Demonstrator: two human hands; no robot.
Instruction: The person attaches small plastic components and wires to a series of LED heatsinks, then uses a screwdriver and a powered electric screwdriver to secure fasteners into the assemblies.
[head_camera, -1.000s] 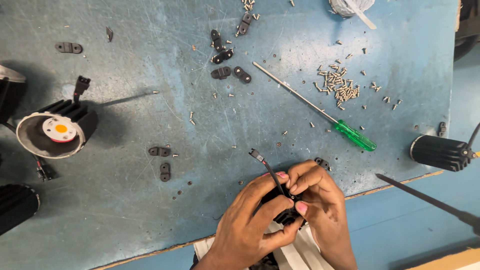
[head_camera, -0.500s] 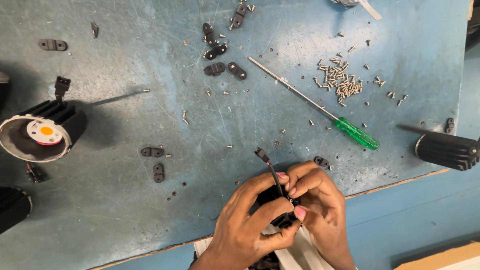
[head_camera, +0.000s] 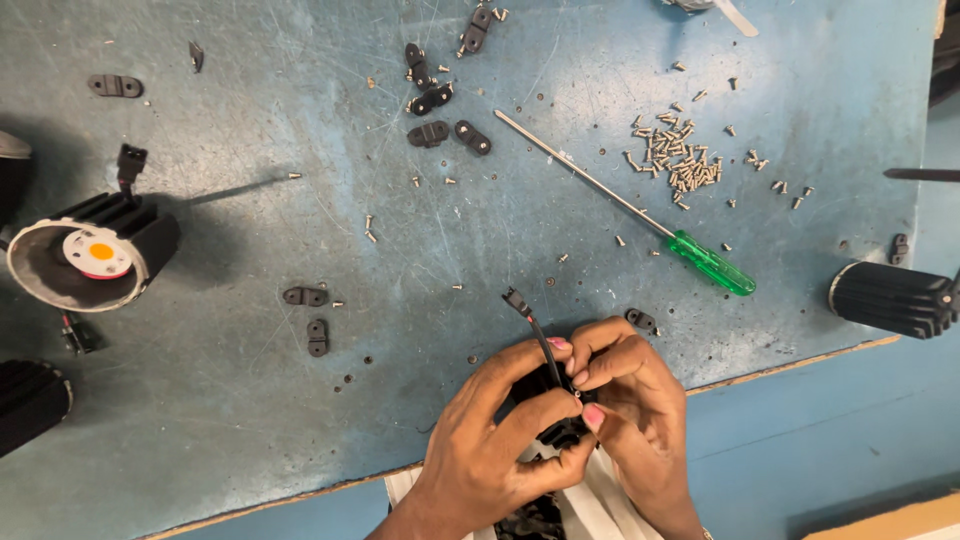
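Hands meet at the table's near edge: left hand (head_camera: 500, 430) and right hand (head_camera: 625, 400) both pinch a small black ribbed part (head_camera: 560, 432), its thin black connector-tipped wire (head_camera: 530, 322) sticking upward over the scratched blue tabletop (head_camera: 300, 420); green-handled screwdriver (head_camera: 710, 262) and loose silver screws (head_camera: 680, 165) lie beyond.

1. The left hand (head_camera: 500, 440) comes up from six o'clock, its back to the camera, fingers curled toward three o'clock.
2. The right hand (head_camera: 635, 410) sits at its three o'clock side, fingers bent toward nine o'clock.
3. The fingertips of both hands meet in a pinch, touching each other.
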